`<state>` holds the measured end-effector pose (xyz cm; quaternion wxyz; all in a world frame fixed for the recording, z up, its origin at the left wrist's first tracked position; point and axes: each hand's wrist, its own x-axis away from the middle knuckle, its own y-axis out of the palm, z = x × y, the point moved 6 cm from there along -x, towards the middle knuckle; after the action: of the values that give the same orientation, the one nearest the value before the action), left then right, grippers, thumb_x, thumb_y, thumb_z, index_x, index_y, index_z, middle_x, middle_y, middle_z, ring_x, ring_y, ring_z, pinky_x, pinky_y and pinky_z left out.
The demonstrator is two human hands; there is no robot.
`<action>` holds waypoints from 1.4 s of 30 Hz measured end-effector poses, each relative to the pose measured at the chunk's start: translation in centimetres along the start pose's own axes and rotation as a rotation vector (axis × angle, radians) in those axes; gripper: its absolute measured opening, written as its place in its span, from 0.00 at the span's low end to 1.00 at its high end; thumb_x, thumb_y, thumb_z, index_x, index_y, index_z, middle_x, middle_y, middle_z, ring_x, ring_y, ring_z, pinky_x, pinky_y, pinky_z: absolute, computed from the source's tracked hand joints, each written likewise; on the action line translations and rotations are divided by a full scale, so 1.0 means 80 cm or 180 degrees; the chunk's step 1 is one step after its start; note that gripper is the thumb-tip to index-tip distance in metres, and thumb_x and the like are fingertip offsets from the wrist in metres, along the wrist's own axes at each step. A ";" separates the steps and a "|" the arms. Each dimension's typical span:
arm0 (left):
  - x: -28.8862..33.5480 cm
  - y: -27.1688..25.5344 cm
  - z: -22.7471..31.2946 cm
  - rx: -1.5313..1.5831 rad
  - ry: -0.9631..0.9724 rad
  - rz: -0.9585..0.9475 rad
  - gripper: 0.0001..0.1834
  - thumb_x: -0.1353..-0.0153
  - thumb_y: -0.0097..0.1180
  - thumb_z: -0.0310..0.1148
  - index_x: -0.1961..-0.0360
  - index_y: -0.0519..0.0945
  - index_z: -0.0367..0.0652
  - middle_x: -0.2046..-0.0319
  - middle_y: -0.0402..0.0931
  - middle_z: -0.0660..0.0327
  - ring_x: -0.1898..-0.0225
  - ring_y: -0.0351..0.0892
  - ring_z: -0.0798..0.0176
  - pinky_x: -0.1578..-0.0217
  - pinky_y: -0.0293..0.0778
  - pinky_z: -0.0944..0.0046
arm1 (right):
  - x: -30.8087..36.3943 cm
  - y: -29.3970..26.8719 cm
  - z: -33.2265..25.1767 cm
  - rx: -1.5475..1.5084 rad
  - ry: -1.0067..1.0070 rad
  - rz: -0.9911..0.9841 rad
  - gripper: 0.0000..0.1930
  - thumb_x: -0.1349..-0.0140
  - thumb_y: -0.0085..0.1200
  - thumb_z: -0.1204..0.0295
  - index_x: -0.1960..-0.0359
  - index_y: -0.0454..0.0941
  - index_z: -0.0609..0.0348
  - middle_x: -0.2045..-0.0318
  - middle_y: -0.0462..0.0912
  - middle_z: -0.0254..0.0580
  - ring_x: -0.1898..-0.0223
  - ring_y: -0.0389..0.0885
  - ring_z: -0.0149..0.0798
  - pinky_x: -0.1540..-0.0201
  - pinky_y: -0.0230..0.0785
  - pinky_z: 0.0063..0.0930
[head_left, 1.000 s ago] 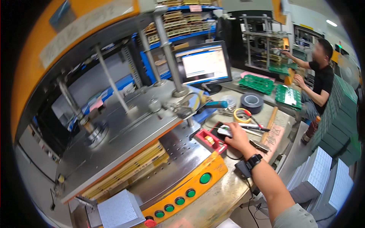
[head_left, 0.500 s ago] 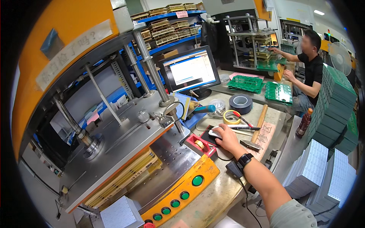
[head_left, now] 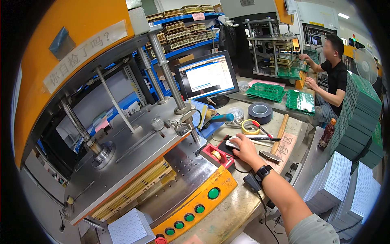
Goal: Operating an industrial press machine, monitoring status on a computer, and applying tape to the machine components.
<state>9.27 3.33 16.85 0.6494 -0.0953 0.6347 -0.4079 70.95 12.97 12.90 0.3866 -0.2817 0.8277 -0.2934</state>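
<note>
My right hand [head_left: 246,151] rests over a white computer mouse [head_left: 230,142], its fingers curled round it, on a black mouse pad [head_left: 223,149]. A dark watch [head_left: 264,171] is on that wrist. Just left of the hand stands a red tape dispenser [head_left: 222,161] with a small yellowish roll. Beyond the fingers lie pens [head_left: 264,138] and a yellow tape roll [head_left: 250,127]. A hammer [head_left: 280,136] with a wooden handle lies to the right. Farther back, a monitor [head_left: 208,77] shows a mostly white window. My left hand is out of view.
A press with a thick metal plate [head_left: 134,150] and steel columns fills the left. Green buttons line its yellow panel [head_left: 223,181]. Stacks of white printed boards [head_left: 331,179] and green boards [head_left: 351,118] stand at right. A co-worker [head_left: 335,77] sits at another press behind.
The whole view has shifted slightly, moving things a little to the right. My right hand stays on the mouse. The co-worker's far hand has drawn back from the other press.
</note>
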 end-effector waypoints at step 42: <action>0.016 0.008 -0.017 0.0172 -0.0107 -0.0149 0.09 0.38 0.51 0.30 0.62 0.74 0.34 0.55 0.70 0.47 0.52 0.67 0.46 0.50 0.64 0.49 | 0.002 -0.008 -0.013 -0.0008 0.0011 -0.0007 0.24 0.55 0.60 0.67 0.51 0.76 0.39 0.43 0.69 0.46 0.43 0.69 0.51 0.46 0.62 0.50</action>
<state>8.08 3.41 15.23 0.6526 -0.0994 0.6100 -0.4383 70.15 12.70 13.80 0.3844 -0.2826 0.8285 -0.2933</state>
